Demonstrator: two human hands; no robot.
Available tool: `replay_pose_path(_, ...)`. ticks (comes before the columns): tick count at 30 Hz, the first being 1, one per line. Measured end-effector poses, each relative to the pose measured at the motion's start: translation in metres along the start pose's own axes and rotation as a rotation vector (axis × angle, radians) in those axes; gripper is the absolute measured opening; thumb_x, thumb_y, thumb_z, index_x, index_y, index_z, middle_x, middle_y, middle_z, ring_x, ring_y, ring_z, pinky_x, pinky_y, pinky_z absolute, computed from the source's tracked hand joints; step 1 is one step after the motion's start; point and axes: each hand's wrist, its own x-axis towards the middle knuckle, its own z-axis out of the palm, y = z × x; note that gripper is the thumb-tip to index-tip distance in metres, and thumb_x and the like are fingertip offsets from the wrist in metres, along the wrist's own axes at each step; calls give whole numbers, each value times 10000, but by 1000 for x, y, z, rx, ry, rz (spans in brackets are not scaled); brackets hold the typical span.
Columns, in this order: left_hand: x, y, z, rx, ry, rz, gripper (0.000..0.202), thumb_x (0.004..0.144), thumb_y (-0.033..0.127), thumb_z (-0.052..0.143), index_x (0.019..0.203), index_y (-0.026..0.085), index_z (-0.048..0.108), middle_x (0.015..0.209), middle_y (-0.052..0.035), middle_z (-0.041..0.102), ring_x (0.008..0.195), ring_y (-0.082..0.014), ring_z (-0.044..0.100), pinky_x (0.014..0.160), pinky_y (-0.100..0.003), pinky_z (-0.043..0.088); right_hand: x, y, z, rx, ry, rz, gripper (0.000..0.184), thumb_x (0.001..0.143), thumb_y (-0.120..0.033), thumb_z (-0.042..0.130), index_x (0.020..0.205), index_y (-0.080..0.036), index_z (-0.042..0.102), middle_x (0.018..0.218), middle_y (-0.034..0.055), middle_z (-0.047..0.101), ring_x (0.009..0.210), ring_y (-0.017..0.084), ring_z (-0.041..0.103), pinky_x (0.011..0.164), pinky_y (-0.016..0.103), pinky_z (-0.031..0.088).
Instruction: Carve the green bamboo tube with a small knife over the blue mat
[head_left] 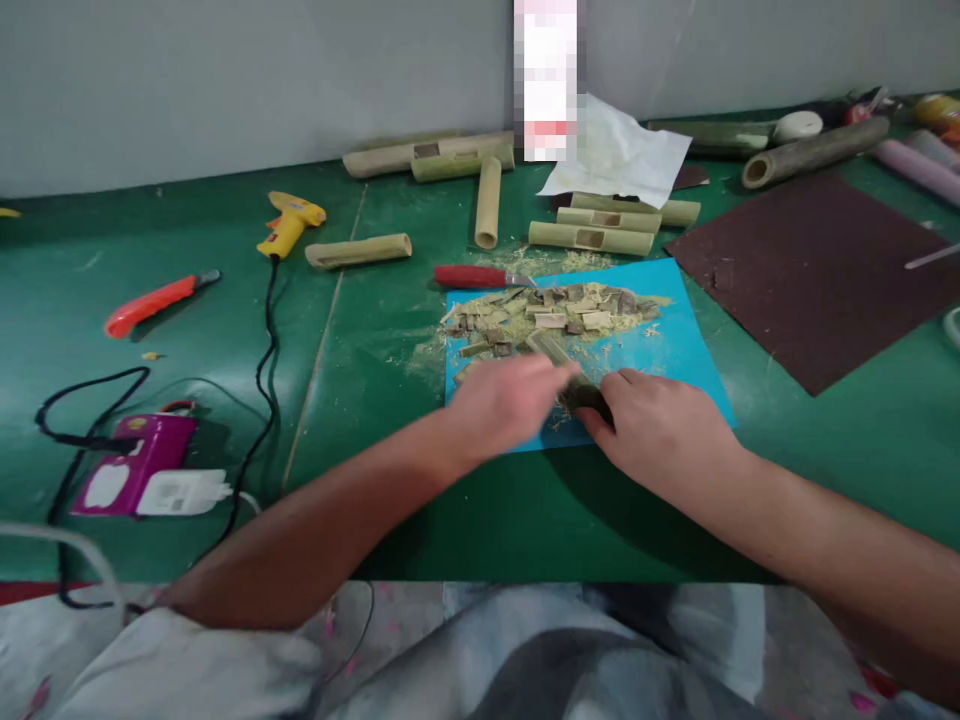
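Observation:
A short bamboo tube [587, 396] lies slanted over a blue sheet [652, 350], with my right hand [667, 420] closed around its near end. Across the tube's middle is my left hand [514, 400], blurred by motion, its fingers curled in. What it grips, if anything, is hidden. Bamboo chips [551, 320] and pale shavings are heaped on the sheet just beyond both hands. At the far left edge of the sheet lies a red-handled tool [472, 277], its metal tip among the chips.
Several cut bamboo tubes [592, 238] lie at the back, near a white paper [615, 150]. A dark brown sheet [810, 280] is on the right. Leftward are a yellow glue gun [289, 225], an orange-handled cutter [154, 305], and a purple power strip [161, 445] with cords.

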Motion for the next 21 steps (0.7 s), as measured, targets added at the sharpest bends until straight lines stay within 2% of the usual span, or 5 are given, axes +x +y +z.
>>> replay_pose_path(2, 1, 0, 1, 55, 51, -98, 419, 1058, 285, 327, 1194, 155, 702, 774, -61, 675, 671, -151, 600, 543, -241, 395, 0, 0, 0, -3, 5, 8, 309, 984, -344, 454, 936, -135, 677, 892, 136, 714, 760, 224, 673, 519, 304, 227)
replay_pose_path(6, 0, -4, 2, -10, -21, 12, 416, 1070, 296, 326, 1219, 178, 695, 806, -51, 690, 712, -152, 632, 577, -241, 422, 0, 0, 1, 8, 3, -12, 299, 987, -336, 455, 956, -142, 679, 909, 128, 718, 754, 219, 671, 521, 304, 236)
replay_pose_path(10, -2, -9, 1, 62, 44, -128, 388, 1047, 266, 373, 1231, 142, 691, 815, -67, 682, 703, -160, 616, 581, -247, 435, 0, 0, 2, -1, 23, -11, 303, 983, -357, 468, 940, -137, 673, 897, 134, 711, 764, 233, 677, 524, 304, 227)
replay_pose_path(18, -2, -2, 1, 39, 35, -75, 417, 1057, 266, 338, 1199, 117, 701, 778, -75, 670, 689, -164, 611, 583, -254, 438, 0, 1, 2, 14, 11, -9, 284, 979, -346, 475, 957, -145, 675, 903, 130, 716, 755, 227, 671, 523, 304, 244)
replay_pose_path(21, -2, 2, 1, -9, -54, -10, 424, 1073, 298, 314, 1203, 187, 701, 769, -46, 671, 679, -144, 608, 577, -237, 421, -1, 1, 3, 24, 9, -10, 273, 975, -346, 484, 971, -153, 677, 917, 125, 718, 749, 222, 670, 525, 303, 257)
